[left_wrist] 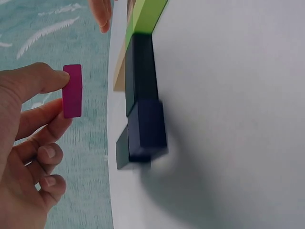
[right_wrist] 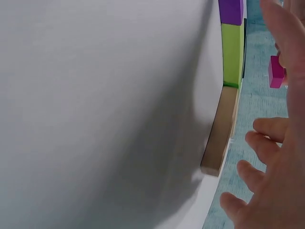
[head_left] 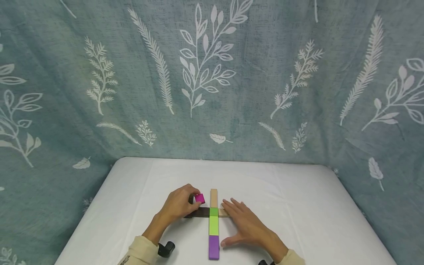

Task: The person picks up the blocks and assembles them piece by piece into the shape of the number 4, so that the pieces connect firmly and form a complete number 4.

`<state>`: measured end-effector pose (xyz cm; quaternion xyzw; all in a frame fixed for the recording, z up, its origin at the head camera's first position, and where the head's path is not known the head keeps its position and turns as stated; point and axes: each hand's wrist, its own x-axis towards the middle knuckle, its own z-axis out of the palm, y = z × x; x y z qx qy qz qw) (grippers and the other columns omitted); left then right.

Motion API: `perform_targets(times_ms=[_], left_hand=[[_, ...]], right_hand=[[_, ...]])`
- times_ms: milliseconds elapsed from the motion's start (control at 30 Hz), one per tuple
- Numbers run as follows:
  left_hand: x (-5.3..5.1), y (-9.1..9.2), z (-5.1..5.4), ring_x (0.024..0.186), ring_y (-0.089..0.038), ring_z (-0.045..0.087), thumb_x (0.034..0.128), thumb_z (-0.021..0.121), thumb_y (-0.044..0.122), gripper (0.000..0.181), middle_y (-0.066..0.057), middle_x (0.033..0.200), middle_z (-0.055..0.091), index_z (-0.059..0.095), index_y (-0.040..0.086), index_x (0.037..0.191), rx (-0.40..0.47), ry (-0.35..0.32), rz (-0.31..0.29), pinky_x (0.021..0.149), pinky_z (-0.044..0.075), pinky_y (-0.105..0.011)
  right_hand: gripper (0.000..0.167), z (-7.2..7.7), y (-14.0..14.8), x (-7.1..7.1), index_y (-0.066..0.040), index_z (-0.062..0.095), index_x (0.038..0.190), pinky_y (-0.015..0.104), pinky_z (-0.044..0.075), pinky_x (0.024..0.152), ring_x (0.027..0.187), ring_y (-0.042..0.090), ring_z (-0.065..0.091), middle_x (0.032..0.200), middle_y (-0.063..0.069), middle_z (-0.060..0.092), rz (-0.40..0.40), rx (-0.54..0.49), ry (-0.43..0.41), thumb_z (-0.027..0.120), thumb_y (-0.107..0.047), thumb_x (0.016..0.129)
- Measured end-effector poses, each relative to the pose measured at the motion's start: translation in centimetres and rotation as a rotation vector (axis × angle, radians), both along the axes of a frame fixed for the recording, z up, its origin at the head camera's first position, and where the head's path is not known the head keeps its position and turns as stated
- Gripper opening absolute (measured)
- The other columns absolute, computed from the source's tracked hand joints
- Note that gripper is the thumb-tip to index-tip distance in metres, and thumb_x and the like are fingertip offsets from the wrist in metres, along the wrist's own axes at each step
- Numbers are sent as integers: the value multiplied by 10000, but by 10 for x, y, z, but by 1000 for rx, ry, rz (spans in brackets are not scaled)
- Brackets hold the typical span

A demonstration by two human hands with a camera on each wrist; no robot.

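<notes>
Between thumb and fingers my left hand pinches a small magenta block, held above the left arm of a cross of blocks. That arm is made of black blocks, with further dark blocks at its outer end, partly hidden by the hand in the head view. At the cross's middle sits a green block. Below it come a lime block and a purple block. One tan block extends away, another tan block rightward. My right hand hovers beside the cross, fingers spread, holding nothing.
The blocks lie on a white-covered table. A teal cloth with white leaf prints hangs behind and at the sides. A black device is at the left wrist; another shows partly at the right wrist.
</notes>
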<state>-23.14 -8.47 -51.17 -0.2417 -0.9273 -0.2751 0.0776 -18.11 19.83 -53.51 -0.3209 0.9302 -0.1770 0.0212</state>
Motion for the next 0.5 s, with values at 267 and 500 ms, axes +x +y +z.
perform_targets(times_ms=[267,500], left_hand=[[-8,-12,-1,889,-208,649,825,803,227,255,10,1016,683,757,119,1052,46,-49,50,773,531,-373],[-19,-20,-5,895,-227,651,816,826,194,215,16,990,681,753,126,1006,71,-45,80,771,521,-401]], right_hand=[[1359,-5,-13,-8,-55,252,1602,583,140,1192,1524,354,166,1660,113,233,15,60,-33,658,-899,617],[1376,-8,-21,-10,-56,238,1605,588,134,1191,1523,353,165,1660,111,234,23,80,-33,669,-898,605]])
